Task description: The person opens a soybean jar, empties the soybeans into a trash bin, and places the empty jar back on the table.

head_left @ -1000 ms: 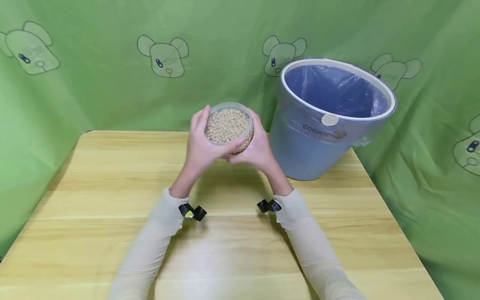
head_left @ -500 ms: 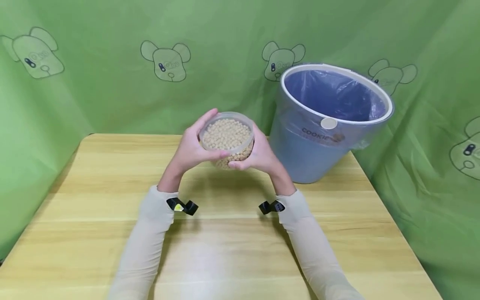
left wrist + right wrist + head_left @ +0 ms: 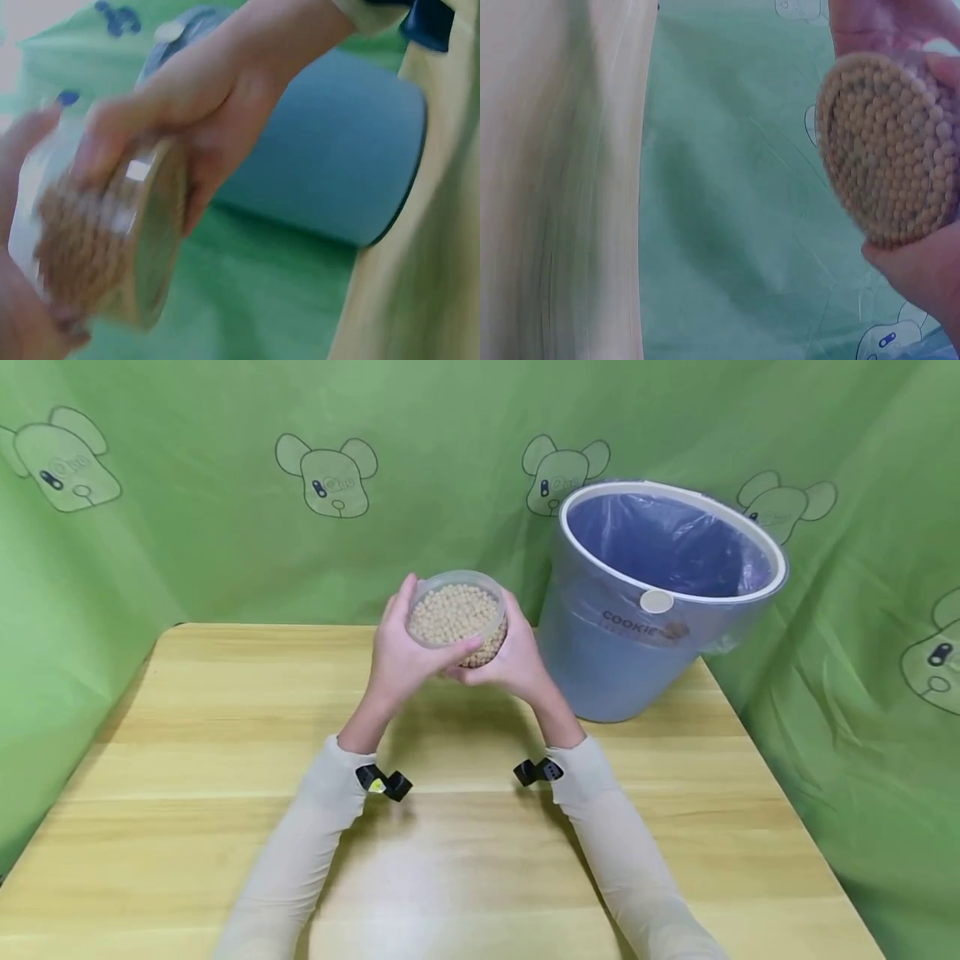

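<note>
Raised above the table is a clear round jar (image 3: 454,614), well filled with small beige balls. My left hand (image 3: 402,647) grips it from the left, its thumb laid across the near side. From the right my right hand (image 3: 512,652) holds the same jar, with the thumb low at the front. The jar (image 3: 97,232) is blurred and tilted in the left wrist view, where the right hand (image 3: 202,97) wraps its upper side. Its base, packed with balls, faces the right wrist camera. Whether a lid covers the top, I cannot tell.
To the right of the hands a blue-grey bin (image 3: 611,652) with a white rim and a clear plastic liner stands on the wooden table (image 3: 225,777). Green cloth (image 3: 450,410) with printed bear heads hangs behind and at both sides.
The jar first tipped and sank slightly while my left hand shifted left. It has since risen and tilted back, with my left hand farther in again. The bin stays put.
</note>
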Available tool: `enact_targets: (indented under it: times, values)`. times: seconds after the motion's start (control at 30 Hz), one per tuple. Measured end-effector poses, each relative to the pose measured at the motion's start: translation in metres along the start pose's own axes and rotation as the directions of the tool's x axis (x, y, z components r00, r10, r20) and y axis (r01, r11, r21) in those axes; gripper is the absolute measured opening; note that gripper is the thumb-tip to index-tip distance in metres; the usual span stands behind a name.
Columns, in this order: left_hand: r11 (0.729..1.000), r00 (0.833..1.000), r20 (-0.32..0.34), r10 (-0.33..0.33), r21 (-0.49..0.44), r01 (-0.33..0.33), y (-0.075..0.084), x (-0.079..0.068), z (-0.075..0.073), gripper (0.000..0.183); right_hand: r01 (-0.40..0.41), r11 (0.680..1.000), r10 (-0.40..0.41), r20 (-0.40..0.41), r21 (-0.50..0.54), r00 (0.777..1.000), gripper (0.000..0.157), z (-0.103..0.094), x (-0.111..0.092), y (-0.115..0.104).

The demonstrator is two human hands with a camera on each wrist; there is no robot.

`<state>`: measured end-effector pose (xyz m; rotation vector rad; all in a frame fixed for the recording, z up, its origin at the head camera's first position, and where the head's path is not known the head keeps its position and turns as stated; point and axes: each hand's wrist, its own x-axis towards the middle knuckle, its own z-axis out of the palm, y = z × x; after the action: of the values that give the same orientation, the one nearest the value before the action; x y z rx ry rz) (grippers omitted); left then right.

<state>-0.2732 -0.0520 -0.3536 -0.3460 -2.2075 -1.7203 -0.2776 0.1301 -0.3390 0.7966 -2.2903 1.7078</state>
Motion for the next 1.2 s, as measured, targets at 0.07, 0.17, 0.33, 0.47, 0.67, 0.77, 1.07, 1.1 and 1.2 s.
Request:
enact_targets:
  times: [0.07, 0.17, 0.33, 0.47, 0.67, 0.77, 1.07, 1.1, 1.2]
  values:
    - [0.999, 0.995, 0.095, 0.044, -0.036, -0.041, -0.002, 0.004, -0.012, 0.12, 0.01, 0.999, -0.011, 0.044, 0.037, 0.999, 0.117, -0.001, 0.002, 0.006]
    - [0.979, 0.955, 0.255, 0.149, -0.173, -0.106, -0.008, 0.012, -0.03, 0.116, 0.042, 0.993, -0.056, 0.132, 0.108, 0.99, 0.119, -0.003, 0.007, 0.021]
    - [0.954, 0.906, 0.353, 0.232, -0.266, -0.141, -0.014, 0.02, -0.043, 0.11, 0.083, 0.983, -0.115, 0.198, 0.163, 0.974, 0.119, -0.002, 0.013, 0.038]
    - [0.979, 0.945, 0.279, 0.173, -0.154, -0.134, -0.016, 0.017, -0.035, 0.107, 0.049, 0.992, -0.066, 0.145, 0.117, 0.987, 0.117, -0.001, 0.007, 0.022]
    - [0.996, 0.987, 0.132, 0.093, 0.004, -0.094, -0.013, 0.011, -0.022, 0.107, 0.005, 0.998, -0.009, 0.057, 0.069, 0.998, 0.116, 0.004, 0.002, 0.008]
    - [0.996, 0.995, 0.062, 0.079, 0.029, -0.081, -0.01, 0.008, -0.018, 0.107, -0.007, 0.998, 0.005, 0.037, 0.058, 0.999, 0.116, 0.006, 0.002, 0.006]
    - [0.993, 0.989, -0.114, 0.094, -0.063, -0.102, -0.006, 0.008, -0.022, 0.11, -0.016, 1.0, 0.016, 0.023, 0.018, 1.0, 0.115, 0.009, 0.004, 0.003]
    - [0.992, 0.988, -0.121, 0.094, -0.071, -0.104, -0.006, 0.009, -0.024, 0.113, -0.015, 1.0, 0.015, 0.02, 0.016, 1.0, 0.115, 0.009, 0.003, 0.003]
    - [0.993, 0.987, -0.135, 0.081, -0.078, -0.093, -0.008, 0.011, -0.028, 0.122, -0.002, 1.0, 0.001, 0.012, 0.014, 1.0, 0.114, 0.008, 0.003, 0.003]
